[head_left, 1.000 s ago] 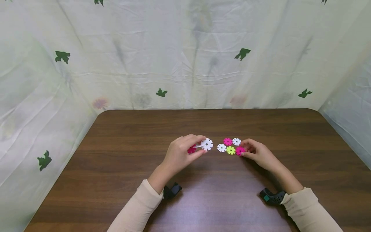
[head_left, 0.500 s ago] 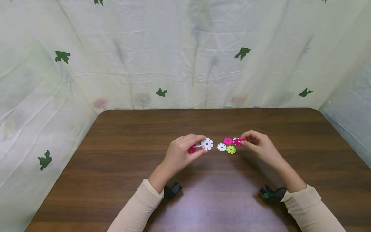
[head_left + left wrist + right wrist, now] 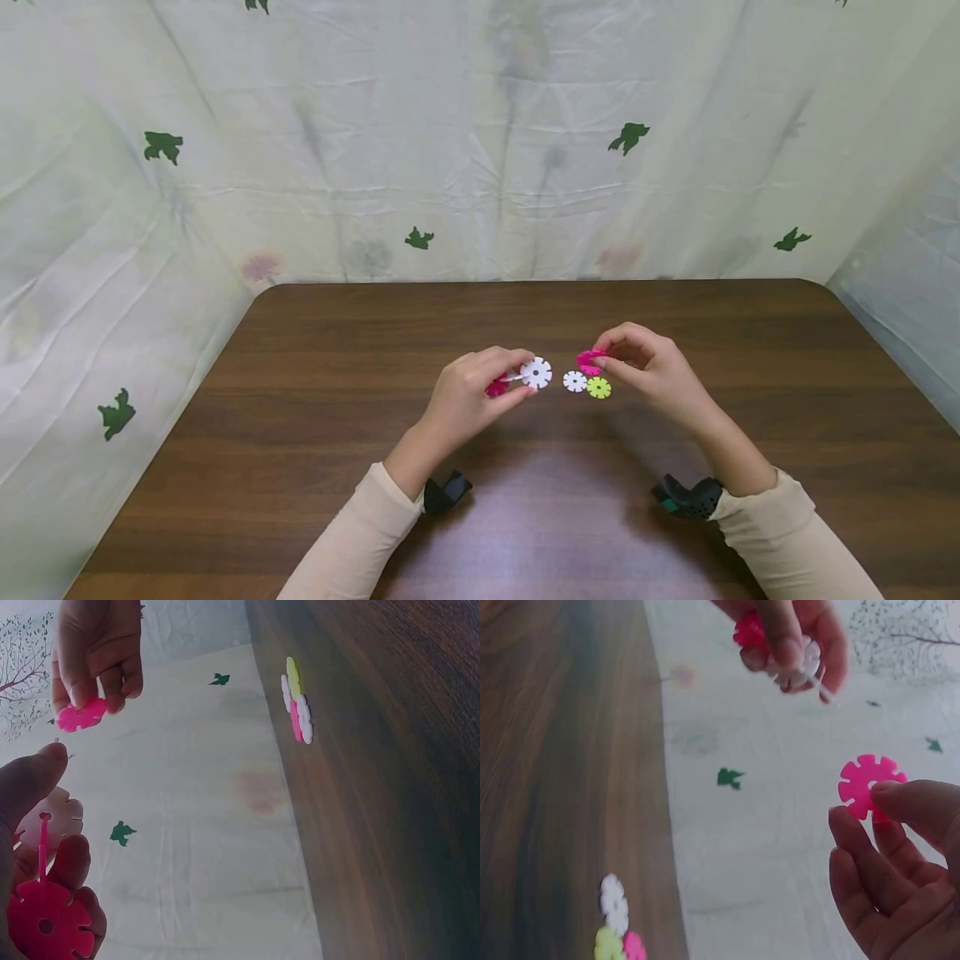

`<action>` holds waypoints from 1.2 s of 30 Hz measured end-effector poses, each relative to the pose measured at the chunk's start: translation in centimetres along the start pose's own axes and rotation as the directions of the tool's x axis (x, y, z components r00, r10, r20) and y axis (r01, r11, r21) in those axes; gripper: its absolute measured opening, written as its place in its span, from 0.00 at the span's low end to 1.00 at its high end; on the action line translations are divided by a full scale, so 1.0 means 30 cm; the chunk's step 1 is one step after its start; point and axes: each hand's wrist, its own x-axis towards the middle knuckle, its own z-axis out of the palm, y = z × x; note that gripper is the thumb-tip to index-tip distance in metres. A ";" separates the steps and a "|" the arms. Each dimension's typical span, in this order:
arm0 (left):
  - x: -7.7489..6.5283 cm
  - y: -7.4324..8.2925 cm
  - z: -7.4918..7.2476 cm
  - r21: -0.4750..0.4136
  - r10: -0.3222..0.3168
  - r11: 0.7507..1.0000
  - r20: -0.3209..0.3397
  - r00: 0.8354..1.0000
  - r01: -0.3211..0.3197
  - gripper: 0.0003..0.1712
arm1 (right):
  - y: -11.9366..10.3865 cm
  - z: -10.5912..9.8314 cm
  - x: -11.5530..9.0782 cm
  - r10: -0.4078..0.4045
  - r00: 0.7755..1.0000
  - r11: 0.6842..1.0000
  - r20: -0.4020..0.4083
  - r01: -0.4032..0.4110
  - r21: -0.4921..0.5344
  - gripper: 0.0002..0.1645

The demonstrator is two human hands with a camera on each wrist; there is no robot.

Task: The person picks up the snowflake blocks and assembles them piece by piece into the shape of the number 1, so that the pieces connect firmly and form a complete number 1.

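In the head view, my left hand (image 3: 472, 383) holds a joined cluster of notched plastic discs, a white disc (image 3: 536, 372) at its right end and a pink disc (image 3: 49, 922) nearer the palm. The left wrist view shows these pieces slotted together at angles. My right hand (image 3: 656, 367) pinches a single pink notched disc (image 3: 861, 786) between thumb and fingers, raised above the table. Below it lie a white disc (image 3: 574, 381) and a yellow-green disc (image 3: 599, 387). Another pink disc (image 3: 295, 721) and a second white disc (image 3: 286, 694) lie there too, the latter hidden in the head view.
The brown wooden table (image 3: 360, 333) spreads around both hands. Behind it hangs a pale curtain (image 3: 465, 150) with green leaf shapes. Dark wrist devices sit on both forearms, the left device (image 3: 447, 492) close over the tabletop.
My right hand has lifted the pink disc from the right end of the group on the table and carried it up and left. The left hand has stayed in place with its cluster.
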 end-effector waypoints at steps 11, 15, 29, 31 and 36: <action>0.002 0.003 -0.002 -0.004 -0.013 1.000 0.015 1.000 0.013 0.19 | -0.037 0.054 0.013 -0.081 0.996 0.996 0.025 0.082 -0.028 0.11; 0.002 0.005 -0.004 -0.003 -0.013 1.000 0.018 1.000 0.013 0.19 | -0.078 0.072 0.010 -0.098 0.995 0.995 0.036 0.099 -0.025 0.09; 0.005 0.014 -0.002 -0.055 -0.009 0.998 0.041 0.999 0.011 0.20 | -0.078 0.098 0.008 -0.248 0.968 0.969 -0.025 0.248 0.002 0.12; 0.004 0.015 -0.003 -0.075 -0.005 0.997 0.046 0.999 0.008 0.20 | -0.070 0.098 0.008 -0.273 0.962 0.962 -0.028 0.273 0.002 0.12; 0.004 0.016 -0.003 -0.114 0.008 0.993 0.060 0.998 -0.002 0.21 | -0.011 0.096 0.008 -0.289 0.957 0.957 -0.019 0.290 0.022 0.15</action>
